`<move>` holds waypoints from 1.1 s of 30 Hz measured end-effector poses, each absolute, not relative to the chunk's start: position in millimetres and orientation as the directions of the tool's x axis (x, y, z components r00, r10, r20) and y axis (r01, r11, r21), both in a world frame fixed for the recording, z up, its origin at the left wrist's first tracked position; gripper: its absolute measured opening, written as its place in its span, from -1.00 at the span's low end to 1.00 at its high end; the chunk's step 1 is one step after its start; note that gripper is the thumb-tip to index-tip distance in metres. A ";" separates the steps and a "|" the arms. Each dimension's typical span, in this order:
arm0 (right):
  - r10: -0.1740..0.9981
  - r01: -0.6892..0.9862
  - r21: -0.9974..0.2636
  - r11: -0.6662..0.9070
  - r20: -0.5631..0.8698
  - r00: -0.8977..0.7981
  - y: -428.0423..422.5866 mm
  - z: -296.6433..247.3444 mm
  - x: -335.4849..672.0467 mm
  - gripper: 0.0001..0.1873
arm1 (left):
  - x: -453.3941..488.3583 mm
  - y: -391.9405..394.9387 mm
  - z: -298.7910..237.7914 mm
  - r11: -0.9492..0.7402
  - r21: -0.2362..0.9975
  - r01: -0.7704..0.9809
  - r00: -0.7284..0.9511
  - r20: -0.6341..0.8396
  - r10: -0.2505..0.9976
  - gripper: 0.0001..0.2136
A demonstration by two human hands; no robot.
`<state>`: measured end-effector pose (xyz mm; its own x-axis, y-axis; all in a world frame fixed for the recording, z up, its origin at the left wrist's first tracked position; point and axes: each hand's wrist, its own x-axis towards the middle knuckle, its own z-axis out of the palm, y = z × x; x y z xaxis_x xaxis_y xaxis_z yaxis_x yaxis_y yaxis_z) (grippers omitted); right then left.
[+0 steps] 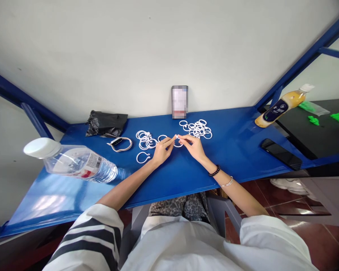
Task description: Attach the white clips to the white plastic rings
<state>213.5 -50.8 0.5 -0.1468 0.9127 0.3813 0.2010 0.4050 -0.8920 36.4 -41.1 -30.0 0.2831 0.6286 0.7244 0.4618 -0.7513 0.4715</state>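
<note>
Between my two hands is a white plastic ring point(177, 145), its upper part pinched at the fingertips. My left hand point(163, 149) closes on it from the left, and my right hand point(194, 146) grips it from the right with thumb and forefinger. Left of my left hand lies a cluster of white rings point(145, 140). A single ring with a gap and small end tabs point(142, 157) rests nearer me. Another pile of white rings point(199, 130) sits beyond my right hand. Fingers partly cover the held ring's top, so its clasp is hard to make out.
On the blue table point(169, 177), a water bottle point(81, 163), a watch point(121, 143) and a black plastic bag point(106, 123) stand left. A phone point(180, 102) leans on the wall. At right are a juice bottle point(282, 107) and a dark phone point(281, 153).
</note>
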 end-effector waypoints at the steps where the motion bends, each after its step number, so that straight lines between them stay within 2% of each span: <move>1: 0.913 0.204 -0.892 0.403 0.378 -0.151 -50.8 0.8 213.6 -0.69 | 36.3 -41.1 -29.9 -0.751 0.471 0.463 0.284 0.724 0.628 -0.70; 19: 0.915 0.267 -0.875 0.404 0.384 -0.126 -50.6 1.1 211.7 -0.77 | 37.5 -42.7 -24.6 -0.725 0.518 0.454 0.275 0.692 0.667 -0.69; 25: 0.925 0.240 -0.893 0.380 0.370 -0.091 -48.9 -1.8 212.5 -0.72 | 38.9 -43.3 -24.7 -0.731 0.526 0.435 0.286 0.689 0.666 -0.67; 33: 0.933 0.216 -0.911 0.351 0.319 -0.168 -48.1 -5.1 211.7 -0.62 | 36.9 -40.5 -27.5 -0.749 0.541 0.382 0.328 0.679 0.657 -0.65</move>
<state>211.7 -48.1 -5.1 -0.1681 0.9326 0.3193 0.2164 0.3510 -0.9110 36.9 -40.5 -27.5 0.3276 0.6574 0.6786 0.3822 -0.7490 0.5412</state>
